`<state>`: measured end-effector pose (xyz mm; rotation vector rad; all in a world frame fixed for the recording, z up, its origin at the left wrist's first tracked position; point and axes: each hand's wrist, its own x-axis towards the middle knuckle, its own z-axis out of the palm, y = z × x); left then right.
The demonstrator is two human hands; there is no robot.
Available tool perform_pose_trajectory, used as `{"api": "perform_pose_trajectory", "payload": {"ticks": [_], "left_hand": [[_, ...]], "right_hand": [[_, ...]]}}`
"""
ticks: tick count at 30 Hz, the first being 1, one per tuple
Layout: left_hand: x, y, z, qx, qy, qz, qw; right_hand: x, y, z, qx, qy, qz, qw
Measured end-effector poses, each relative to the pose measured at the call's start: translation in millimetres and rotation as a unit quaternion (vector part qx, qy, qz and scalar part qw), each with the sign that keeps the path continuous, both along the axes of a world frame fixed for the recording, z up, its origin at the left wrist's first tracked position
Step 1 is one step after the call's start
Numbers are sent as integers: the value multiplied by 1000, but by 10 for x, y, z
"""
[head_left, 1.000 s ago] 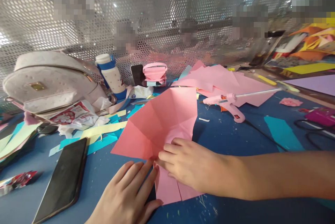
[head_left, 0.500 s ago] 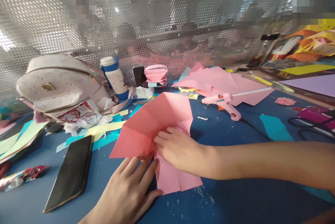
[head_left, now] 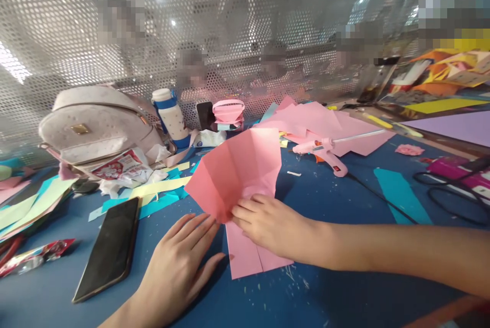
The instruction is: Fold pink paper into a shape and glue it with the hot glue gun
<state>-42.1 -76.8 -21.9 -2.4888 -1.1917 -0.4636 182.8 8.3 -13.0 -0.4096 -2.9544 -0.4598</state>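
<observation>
A creased pink paper sheet (head_left: 239, 169) lies partly folded on the blue table (head_left: 337, 200), its far part raised and its near part flat. My right hand (head_left: 268, 223) rests on the flat part, fingertips pressed together at the fold line on the sheet's left edge. My left hand (head_left: 178, 266) lies flat on the table just left of the paper, fingers stretched out toward the fold, holding nothing.
A black phone (head_left: 109, 246) lies left of my left hand. A pink glue gun (head_left: 325, 151) with its cord, more pink sheets (head_left: 325, 121), scissors (head_left: 451, 190), a backpack (head_left: 95, 123), a bottle (head_left: 170, 116) and paper scraps (head_left: 153, 192) surround the work spot. A perforated metal screen stands behind.
The raised part of the pink sheet has swung up and narrowed. My right hand slid back toward the fold's near-left corner, and my left hand drew slightly away to the left.
</observation>
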Motion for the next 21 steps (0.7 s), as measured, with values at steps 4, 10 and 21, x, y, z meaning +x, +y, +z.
{"api": "perform_pose_trajectory", "payload": {"ticks": [4,10,21], "left_hand": [[-5,-12,-50,-66,7,9,998],[-17,-18,-108,-81,-10,33,996],[-27,-11,-160,-107,3,33,994]], "right_hand": [[8,6,-33,0,-1,2,1000],[4,0,-12,6,-11,10,1000],[9,29,32,-26,10,40,999]]}}
